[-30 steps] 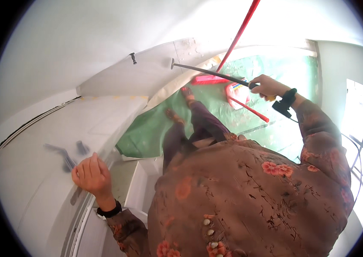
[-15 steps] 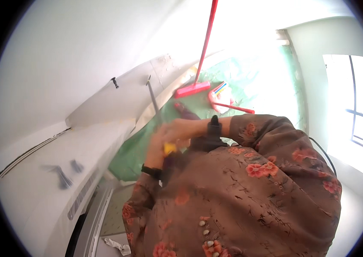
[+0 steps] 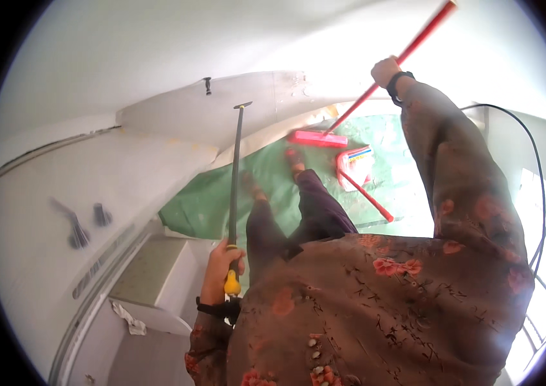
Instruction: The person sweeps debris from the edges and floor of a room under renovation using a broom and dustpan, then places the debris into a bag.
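Observation:
My left hand (image 3: 219,271), near my body, is closed round the lower grip of a long-handled scraper (image 3: 235,174). The scraper has a dark grey shaft, a yellow butt end and a small flat blade pointing away from me, toward the pale wall base. Stretched out to the far right, my right hand (image 3: 385,71) is wrapped round the long red pole of a broom (image 3: 358,105). The pole slants down leftward to a wide pink-red head (image 3: 319,138), resting on the green floor sheet (image 3: 205,193). Some fingers of both hands are hidden.
A red and white dustpan-like thing (image 3: 358,168) with a short red handle lies on the sheet beyond my legs. At left are dark fittings (image 3: 76,231) on a white surface and an open compartment with a crumpled white cloth (image 3: 129,319). A black cable (image 3: 514,116) loops at right.
My hands, together on the scraper before, have separated. The right hand has let go of it, reached far right and taken the broom pole, which now leans further right.

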A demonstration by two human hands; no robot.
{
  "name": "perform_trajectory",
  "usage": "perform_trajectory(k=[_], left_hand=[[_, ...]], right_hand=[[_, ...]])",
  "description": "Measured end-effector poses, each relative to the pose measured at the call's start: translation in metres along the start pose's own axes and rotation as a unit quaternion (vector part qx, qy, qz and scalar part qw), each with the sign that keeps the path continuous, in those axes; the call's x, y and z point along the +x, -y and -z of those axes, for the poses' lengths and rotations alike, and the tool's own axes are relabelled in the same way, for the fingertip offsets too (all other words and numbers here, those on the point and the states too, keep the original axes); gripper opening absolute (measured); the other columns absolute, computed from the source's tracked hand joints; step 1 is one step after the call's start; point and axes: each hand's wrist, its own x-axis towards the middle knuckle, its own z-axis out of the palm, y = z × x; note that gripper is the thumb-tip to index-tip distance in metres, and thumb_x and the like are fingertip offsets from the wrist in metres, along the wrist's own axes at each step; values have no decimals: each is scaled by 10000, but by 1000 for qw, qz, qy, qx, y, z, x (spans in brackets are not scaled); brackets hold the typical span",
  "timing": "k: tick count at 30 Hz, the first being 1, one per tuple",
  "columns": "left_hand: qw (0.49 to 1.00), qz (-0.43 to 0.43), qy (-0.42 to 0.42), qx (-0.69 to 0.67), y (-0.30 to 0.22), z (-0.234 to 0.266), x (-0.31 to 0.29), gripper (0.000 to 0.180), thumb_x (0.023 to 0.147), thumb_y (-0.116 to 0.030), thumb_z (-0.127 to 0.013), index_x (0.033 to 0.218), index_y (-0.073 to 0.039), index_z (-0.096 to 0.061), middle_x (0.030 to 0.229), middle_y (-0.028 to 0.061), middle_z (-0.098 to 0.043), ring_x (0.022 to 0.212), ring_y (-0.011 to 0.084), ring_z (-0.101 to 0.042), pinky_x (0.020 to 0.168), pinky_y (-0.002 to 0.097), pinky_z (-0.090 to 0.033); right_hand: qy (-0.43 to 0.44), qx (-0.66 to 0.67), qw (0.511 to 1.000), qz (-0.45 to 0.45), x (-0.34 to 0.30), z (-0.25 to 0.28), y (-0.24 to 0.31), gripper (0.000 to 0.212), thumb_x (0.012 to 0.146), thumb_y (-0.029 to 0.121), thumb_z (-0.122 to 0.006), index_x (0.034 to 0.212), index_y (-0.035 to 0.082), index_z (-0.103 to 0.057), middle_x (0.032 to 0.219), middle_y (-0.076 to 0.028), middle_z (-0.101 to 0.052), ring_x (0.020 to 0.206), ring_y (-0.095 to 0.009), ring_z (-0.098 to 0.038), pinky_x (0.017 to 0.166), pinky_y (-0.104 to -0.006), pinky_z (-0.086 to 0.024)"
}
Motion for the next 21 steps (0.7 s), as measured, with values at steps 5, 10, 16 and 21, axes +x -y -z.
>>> perform_trajectory(k=[5, 10, 16, 21], left_hand=[[999, -9, -48, 5, 35, -20, -49, 452, 798, -33, -544, 1233, 19, -429, 757, 63, -563, 486, 112, -532, 426, 228, -437], [995, 10, -75, -57, 59, -13, -72, 442, 793, -31, -561, 1217, 1, -439, 772, 63, -582, 517, 108, -553, 459, 214, -442], [995, -24, -88, -40, 115, 24, -57, 277, 757, -83, -582, 1019, -1, -542, 600, 57, -528, 470, 143, -509, 454, 257, -410], [993, -89, -69, 29, 167, 60, -40, 222, 769, -115, -571, 946, 19, -591, 824, 114, -585, 723, 219, -605, 638, 305, -477]], right_hand=[[15, 80, 985, 152, -48, 11, 4, 138, 744, 89, -566, 819, 66, -679, 867, -121, -676, 851, -290, -651, 731, -390, -518], [-88, 142, 974, 150, -116, 75, -56, 77, 681, 129, -633, 688, 56, -608, 732, -116, -619, 792, -283, -615, 710, -388, -494], [-47, 196, 976, 87, -146, 148, -48, 177, 735, 203, -654, 755, 28, -654, 769, -138, -624, 812, -310, -607, 732, -406, -486], [-107, 201, 968, 104, -103, 175, 27, 235, 808, 280, -613, 832, 47, -622, 827, -146, -627, 858, -329, -598, 758, -437, -481]])
